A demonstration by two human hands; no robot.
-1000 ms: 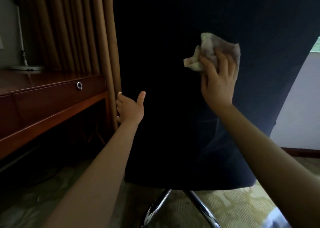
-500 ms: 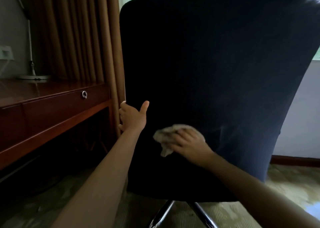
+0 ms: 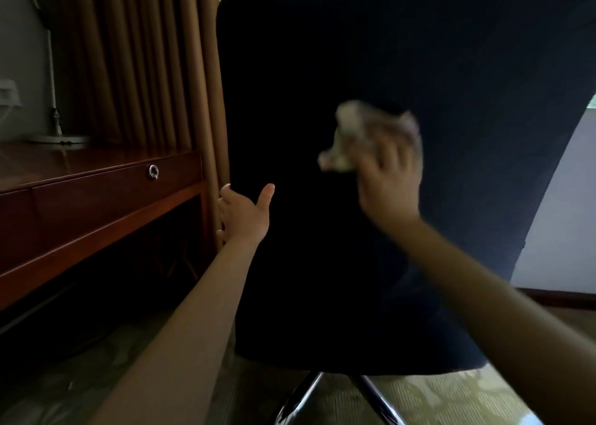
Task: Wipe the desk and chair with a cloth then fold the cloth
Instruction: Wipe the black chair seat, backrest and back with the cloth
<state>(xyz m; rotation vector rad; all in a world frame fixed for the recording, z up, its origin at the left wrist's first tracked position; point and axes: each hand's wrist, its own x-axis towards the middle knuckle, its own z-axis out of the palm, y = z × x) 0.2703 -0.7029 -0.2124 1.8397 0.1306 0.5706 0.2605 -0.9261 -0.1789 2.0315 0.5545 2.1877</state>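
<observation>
Pale cloth [image 3: 352, 141] held by right hand [image 3: 388, 187] against dark chair back [image 3: 419, 54].

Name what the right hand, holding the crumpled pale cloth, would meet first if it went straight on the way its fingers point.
Probably the dark blue fabric chair back: the right hand points up and away at it, crumpled pale cloth under its fingers. Blur hides whether they touch.

1. No readable text, labels, brands or numbers from where I stand.
2. chair [image 3: 419, 70]: plain dark fabric, no legible tag.
3. desk [image 3: 96, 195]: wood front with a ring pull [image 3: 153, 171], no marking legible.
4. cloth [image 3: 351, 134]: motion-blurred, any print unreadable.
</observation>
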